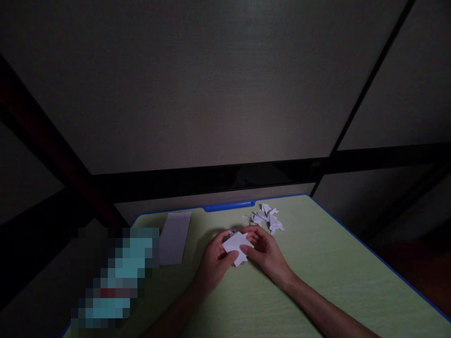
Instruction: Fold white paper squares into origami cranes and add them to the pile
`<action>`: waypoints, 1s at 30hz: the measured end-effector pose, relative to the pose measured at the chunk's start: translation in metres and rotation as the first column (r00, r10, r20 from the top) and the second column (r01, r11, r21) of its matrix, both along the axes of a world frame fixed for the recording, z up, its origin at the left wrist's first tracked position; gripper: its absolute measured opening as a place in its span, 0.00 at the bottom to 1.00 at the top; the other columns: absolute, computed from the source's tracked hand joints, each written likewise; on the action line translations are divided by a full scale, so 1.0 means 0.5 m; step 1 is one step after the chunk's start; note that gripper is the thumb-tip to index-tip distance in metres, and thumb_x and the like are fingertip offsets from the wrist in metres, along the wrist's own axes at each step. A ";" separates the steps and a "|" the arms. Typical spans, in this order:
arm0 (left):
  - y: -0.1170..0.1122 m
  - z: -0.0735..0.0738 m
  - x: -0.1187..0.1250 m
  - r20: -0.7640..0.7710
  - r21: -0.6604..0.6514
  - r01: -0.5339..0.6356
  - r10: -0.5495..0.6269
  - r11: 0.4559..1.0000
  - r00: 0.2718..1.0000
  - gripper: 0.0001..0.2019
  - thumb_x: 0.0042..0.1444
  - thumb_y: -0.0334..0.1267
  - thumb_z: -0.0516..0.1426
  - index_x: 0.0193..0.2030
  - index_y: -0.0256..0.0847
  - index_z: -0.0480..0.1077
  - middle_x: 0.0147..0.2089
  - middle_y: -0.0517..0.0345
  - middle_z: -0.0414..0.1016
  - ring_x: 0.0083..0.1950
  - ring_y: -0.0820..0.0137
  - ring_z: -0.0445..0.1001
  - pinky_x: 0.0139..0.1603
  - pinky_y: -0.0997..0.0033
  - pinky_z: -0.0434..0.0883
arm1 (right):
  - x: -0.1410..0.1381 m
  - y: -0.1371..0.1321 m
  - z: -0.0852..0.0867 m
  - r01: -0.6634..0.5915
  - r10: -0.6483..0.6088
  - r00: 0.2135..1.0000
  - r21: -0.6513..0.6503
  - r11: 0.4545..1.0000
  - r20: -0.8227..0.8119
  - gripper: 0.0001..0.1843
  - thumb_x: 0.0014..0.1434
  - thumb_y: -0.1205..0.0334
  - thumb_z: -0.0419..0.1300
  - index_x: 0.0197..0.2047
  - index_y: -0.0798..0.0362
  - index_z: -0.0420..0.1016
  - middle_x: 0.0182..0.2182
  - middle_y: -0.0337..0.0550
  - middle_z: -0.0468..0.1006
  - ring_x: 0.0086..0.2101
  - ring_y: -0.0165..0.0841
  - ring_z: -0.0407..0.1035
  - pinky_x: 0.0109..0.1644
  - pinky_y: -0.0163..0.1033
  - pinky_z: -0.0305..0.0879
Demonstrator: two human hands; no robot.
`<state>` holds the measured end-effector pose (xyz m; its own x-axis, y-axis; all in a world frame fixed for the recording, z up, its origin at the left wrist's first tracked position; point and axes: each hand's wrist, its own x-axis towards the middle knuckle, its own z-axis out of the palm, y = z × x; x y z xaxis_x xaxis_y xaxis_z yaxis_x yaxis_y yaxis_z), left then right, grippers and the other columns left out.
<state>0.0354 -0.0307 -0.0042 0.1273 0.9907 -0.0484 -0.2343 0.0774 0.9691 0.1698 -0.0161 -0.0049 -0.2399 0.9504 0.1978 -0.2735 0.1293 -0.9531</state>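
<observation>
Near the lower middle of the frame, a small piece of folded white paper (234, 242) was held up between two bare hands, above a pale green counter (327, 263). The left hand (212, 258) pinched it from its left side, the thumb pressed on the face near the lower edge and the fingers curled behind. The right hand (265, 246) pinched it from the right, its thumb lying on the face near the right corner, its fingers bent around behind the paper. The piece showed a flat, roughly diamond-shaped front, with small pointed flaps jutting out around its edges; its underside was hidden.

Just beyond the right hand, right of the frame's centre and lower down, several folded paper figures (275, 223) lay in a loose cluster, touching or overlapping; their exact number was hard to tell. To the left of the left hand, a pale rectangular paper (174, 239) lay flat, well apart from the figures. In the lower left of the frame, a bluish object (130, 263) was pixelated beyond recognition, next to that rectangle in the view. The counter had a blue rim, with a blue strip (229, 206) set into its far edge. Dim greyish panels (211, 94), crossed by a dark band (169, 188), filled the upper frame.
</observation>
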 end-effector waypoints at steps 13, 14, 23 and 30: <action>-0.008 -0.002 0.004 -0.090 0.063 -0.066 0.071 0.996 0.993 0.18 0.41 0.31 0.56 0.42 0.38 0.60 0.30 0.58 0.70 0.25 0.72 0.70 0.21 0.78 0.68 | 0.000 -0.004 0.000 -0.016 0.014 0.995 0.020 1.000 0.101 0.12 0.44 0.66 0.60 0.34 0.53 0.63 0.24 0.36 0.67 0.26 0.28 0.63 0.28 0.32 0.61; -0.008 -0.002 0.003 -0.095 0.065 -0.073 0.079 0.995 0.992 0.17 0.41 0.32 0.56 0.41 0.38 0.60 0.30 0.58 0.70 0.25 0.72 0.70 0.20 0.78 0.68 | 0.000 -0.003 -0.001 -0.010 0.007 0.994 0.019 1.000 0.107 0.12 0.44 0.66 0.60 0.34 0.53 0.63 0.24 0.36 0.67 0.26 0.28 0.63 0.28 0.32 0.60; -0.005 -0.014 0.003 -0.194 0.114 -0.166 0.186 0.980 0.963 0.14 0.40 0.29 0.54 0.37 0.38 0.62 0.30 0.60 0.67 0.26 0.74 0.69 0.20 0.80 0.67 | 0.001 -0.001 -0.010 0.042 -0.054 0.978 0.062 0.997 0.203 0.10 0.44 0.68 0.58 0.34 0.55 0.64 0.25 0.37 0.66 0.27 0.28 0.62 0.29 0.32 0.59; -0.009 -0.008 0.006 -0.275 0.131 -0.173 0.204 0.976 0.939 0.14 0.38 0.29 0.54 0.37 0.37 0.62 0.29 0.61 0.68 0.29 0.71 0.72 0.24 0.78 0.68 | 0.004 -0.002 -0.014 0.055 -0.097 0.938 0.136 0.989 0.332 0.10 0.46 0.72 0.55 0.35 0.56 0.65 0.28 0.40 0.69 0.30 0.30 0.63 0.33 0.34 0.60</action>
